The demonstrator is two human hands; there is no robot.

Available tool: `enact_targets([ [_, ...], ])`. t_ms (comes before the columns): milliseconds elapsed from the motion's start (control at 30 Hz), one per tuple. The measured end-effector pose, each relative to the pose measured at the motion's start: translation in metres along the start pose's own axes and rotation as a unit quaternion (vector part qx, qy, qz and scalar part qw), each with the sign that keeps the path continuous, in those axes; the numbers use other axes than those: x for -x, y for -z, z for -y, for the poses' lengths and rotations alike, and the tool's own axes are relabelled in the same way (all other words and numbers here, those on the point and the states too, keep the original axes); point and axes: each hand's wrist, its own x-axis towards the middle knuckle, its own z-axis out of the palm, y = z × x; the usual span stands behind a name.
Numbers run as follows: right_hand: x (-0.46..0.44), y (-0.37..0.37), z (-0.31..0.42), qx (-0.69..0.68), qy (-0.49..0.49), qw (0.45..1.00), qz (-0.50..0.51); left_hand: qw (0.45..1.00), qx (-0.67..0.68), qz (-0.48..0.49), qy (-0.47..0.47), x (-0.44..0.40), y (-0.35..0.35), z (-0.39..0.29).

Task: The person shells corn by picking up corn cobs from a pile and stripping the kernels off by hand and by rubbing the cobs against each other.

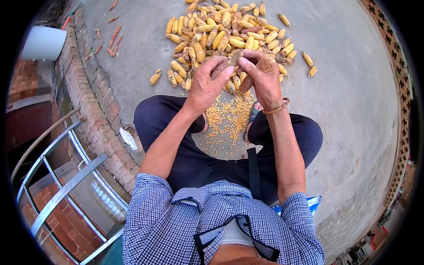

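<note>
My left hand (206,84) is wrapped round a brownish, mostly bare corn cob (219,70), whose tip lies between both hands. Beside it my right hand (264,81) holds another bare cob (266,63), tilted, and its thumb and fingertips touch the end of the first cob. Behind the hands lies a large heap of yellow corn ears (198,51) on the grey concrete. Below them, between my feet, loose yellow kernels (227,117) are scattered over the ground.
Bare reddish cobs (115,37) lie at the upper left, near a low brick edge (84,92). A white bucket (43,43) and a metal railing (66,190) stand at the left. Stray corn ears (308,58) lie right of the heap. A patterned brick wall runs along the right.
</note>
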Motion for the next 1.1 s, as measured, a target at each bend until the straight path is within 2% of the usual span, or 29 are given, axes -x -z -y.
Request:
enact_targets([
  [133,0.001,-0.001,0.001,0.021,-0.021,0.999,0.032,0.995,-0.07,-0.036,-0.054,0.0,-0.001,-0.002],
  [333,-0.001,-0.003,-0.009,0.011,0.023,0.999,0.04,0.987,-0.122,-0.039,-0.093,0.0,-0.001,0.003],
  [500,0.002,-0.004,-0.009,0.019,0.029,0.999,0.026,0.982,-0.154,-0.031,-0.105,0.003,-0.003,-0.008],
  [633,0.004,-0.007,-0.008,0.028,0.031,0.999,0.0,0.97,-0.18,-0.025,-0.161,0.001,-0.005,-0.002],
  [800,0.005,-0.016,-0.016,0.068,0.081,0.993,-0.054,0.952,-0.22,-0.021,-0.214,0.0,-0.008,0.002],
  [833,0.006,-0.017,-0.017,0.08,0.096,0.99,-0.067,0.956,-0.209,-0.015,-0.206,0.001,-0.01,0.001],
  [933,0.006,-0.01,-0.023,0.071,0.062,0.993,-0.064,0.969,-0.173,0.0,-0.177,0.004,-0.012,-0.005],
  [1100,0.005,-0.006,-0.016,0.052,0.031,0.998,-0.014,0.984,-0.139,0.0,-0.11,0.002,-0.007,-0.009],
])
